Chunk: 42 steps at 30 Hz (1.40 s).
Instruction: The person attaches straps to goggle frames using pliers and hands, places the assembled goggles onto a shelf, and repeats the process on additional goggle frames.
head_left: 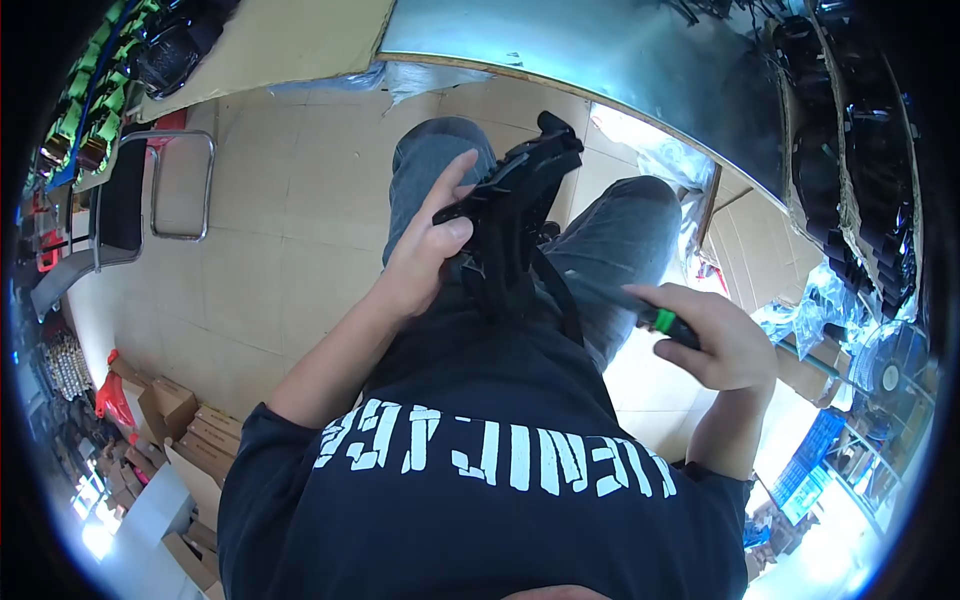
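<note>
My left hand [432,248] grips a black molded plastic part [515,205] by its left side, with the thumb pressed on it and a finger stretched up along it. The part is held tilted above my lap, between my knees. Its lower end is hard to make out against my dark clothing. To the right, my right hand [722,338] is closed around a tool with a black and green handle [664,321]. The tool's thin front end points left toward the part but is blurred, so its exact kind is unclear. A gap separates it from the part.
A worktable [600,50] with a metallic top runs across the front. Dark parts in cardboard trays [850,150] stand at its right. A chair [125,200] is on the left, with green and black parts [90,110] beyond. Cardboard boxes [200,440] sit lower left; a fan [888,375] stands right.
</note>
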Available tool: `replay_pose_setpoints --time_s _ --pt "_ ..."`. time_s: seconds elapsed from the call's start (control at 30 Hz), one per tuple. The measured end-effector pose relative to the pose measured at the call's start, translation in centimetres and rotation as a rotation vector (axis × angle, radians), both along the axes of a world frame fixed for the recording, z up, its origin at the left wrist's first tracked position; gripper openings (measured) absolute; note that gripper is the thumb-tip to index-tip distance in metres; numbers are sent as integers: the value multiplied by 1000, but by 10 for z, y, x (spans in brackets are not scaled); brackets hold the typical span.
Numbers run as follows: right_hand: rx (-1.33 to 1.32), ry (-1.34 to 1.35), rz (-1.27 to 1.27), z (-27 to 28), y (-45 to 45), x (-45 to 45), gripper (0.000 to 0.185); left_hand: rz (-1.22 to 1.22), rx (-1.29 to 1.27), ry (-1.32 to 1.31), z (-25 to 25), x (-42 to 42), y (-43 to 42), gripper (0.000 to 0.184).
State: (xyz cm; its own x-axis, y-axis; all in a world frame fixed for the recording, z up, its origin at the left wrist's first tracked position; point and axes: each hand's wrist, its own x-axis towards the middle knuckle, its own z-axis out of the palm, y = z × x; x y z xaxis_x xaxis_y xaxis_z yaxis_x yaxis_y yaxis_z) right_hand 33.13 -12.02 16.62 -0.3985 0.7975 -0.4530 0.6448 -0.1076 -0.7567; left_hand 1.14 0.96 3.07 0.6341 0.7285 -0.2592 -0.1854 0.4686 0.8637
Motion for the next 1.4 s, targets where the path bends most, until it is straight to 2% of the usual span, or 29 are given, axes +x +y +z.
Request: replay_pose_setpoints --time_s 0.03,0.07,0.13,0.2,0.3,0.47,0.53,0.57,0.6,0.67,0.7,0.77,1.0,1.07,1.1,1.17,1.2,1.27,1.3,1.37,1.4 --pt "9 133 -51 -1 -2 6 66 -23 -48 -47 2 -1 -2 90" --pt "9 132 -58 -6 -4 5 66 -29 -48 -47 2 0 -4 90" --pt "296 301 -464 -22 -6 -4 60 -92 4 -15 2 3 -11 90" --pt "513 283 -585 -39 23 -20 56 -146 -15 -33 9 8 -17 89" --pt "536 427 -619 -59 49 -33 52 -194 -81 -63 16 14 -25 85" --pt "482 476 -581 -60 60 -49 49 -171 -125 -42 18 -2 -20 70" --pt "465 466 -551 -63 63 -52 47 -118 599 239 30 -7 -12 65" --pt "464 471 -550 -64 65 -54 47 -13 627 224 41 -5 -12 46" --pt "451 450 -543 -64 66 -55 47 -13 625 229 46 -4 -8 46" --pt "438 434 -531 -64 67 -58 46 48 966 311 50 -3 0 29" --pt "451 405 -520 -63 67 -58 46 49 967 316 51 -2 -1 29" --pt "468 378 -512 -64 68 -59 46 103 1125 360 53 3 -2 18" --pt "475 347 -513 -65 62 -59 47 196 1041 341 47 11 -13 12" --pt "478 349 -503 -65 61 -58 48 207 725 277 51 12 -14 7" --pt "469 353 -498 -66 60 -57 48 210 725 277 52 11 -12 7" --pt "460 354 -493 -67 60 -58 49 77 533 156 50 7 -3 6" --pt "472 349 -479 -66 60 -58 50 80 532 156 45 5 4 6" --pt "485 346 -460 -66 61 -61 51 -101 325 -49 27 2 19 9" --pt "494 339 -459 -66 61 -62 51 -99 327 -49 19 2 24 9" --pt "502 330 -461 -64 61 -64 52 -196 157 -151 5 3 30 22" --pt "501 312 -448 -62 61 -64 53 -199 157 -154 6 5 32 22"
